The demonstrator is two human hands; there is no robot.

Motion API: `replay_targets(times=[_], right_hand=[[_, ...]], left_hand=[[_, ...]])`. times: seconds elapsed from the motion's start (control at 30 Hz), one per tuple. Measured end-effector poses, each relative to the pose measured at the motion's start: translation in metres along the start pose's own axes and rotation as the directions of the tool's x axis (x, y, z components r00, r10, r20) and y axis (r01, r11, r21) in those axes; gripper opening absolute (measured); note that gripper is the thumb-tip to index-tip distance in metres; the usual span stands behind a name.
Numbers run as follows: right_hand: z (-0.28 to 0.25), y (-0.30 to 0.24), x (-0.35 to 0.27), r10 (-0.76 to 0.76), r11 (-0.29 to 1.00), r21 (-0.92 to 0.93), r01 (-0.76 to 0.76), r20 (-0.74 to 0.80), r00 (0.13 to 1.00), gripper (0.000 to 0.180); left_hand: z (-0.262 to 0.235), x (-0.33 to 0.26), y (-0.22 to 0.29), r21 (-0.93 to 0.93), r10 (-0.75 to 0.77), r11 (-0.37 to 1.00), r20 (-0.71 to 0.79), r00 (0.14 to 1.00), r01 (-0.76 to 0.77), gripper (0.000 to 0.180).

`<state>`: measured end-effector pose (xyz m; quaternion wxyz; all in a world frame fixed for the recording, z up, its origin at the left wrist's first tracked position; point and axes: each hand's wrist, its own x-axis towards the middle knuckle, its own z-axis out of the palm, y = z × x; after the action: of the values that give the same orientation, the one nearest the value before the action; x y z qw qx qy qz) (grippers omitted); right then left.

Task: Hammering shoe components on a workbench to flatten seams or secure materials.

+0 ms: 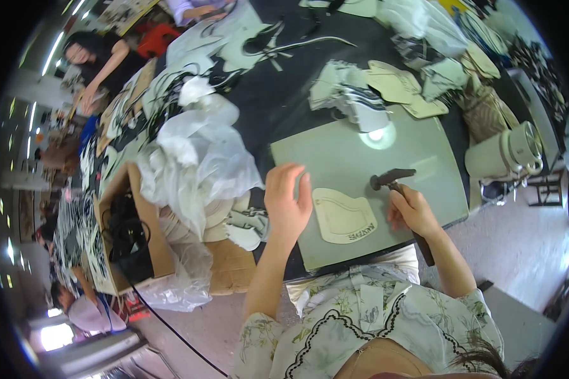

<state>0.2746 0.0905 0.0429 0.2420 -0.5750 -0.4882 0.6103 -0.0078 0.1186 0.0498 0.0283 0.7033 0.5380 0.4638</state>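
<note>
White bag (199, 148) left of the left hand (287, 197)
Farther left, a cardboard box (160, 252); right of the right hand (415, 212), a cream canister (501, 153).

The board (335, 158) is grey-green, the flat piece (341, 218) cream with dark marks, the hammer (394, 177) dark brown. Green sprigs pattern the whitish blouse (306, 341), trimmed in dark scallops. The table (281, 95) is black.
</note>
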Motion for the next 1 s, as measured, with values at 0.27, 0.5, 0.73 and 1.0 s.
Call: replay_targets(times=[0.27,0.5,0.73,1.0], right_hand=[[0.0,-0.008,0.003,0.031,0.998,0.05,-0.03,-0.032,0.999,0.031],[-0.006,-0.009,0.001,0.022,0.999,0.028,-0.022,-0.001,1.0,0.031],[-0.002,-0.009,0.003,0.054,0.998,0.03,-0.054,0.01,0.998,0.034],[0.004,-0.005,0.005,0.053,0.986,0.155,-0.067,0.094,0.994,0.032]], left_hand=[[0.119,0.097,0.022,-0.039,0.333,0.943,0.128,0.934,-0.331,0.029],[0.144,0.088,0.005,0.189,0.415,0.863,0.264,0.871,-0.468,0.023],[0.126,0.077,0.0,0.047,0.515,0.851,0.124,0.848,-0.523,0.018],[0.019,-0.019,-0.017,-0.361,-0.249,0.612,0.756,0.605,0.703,0.018]])
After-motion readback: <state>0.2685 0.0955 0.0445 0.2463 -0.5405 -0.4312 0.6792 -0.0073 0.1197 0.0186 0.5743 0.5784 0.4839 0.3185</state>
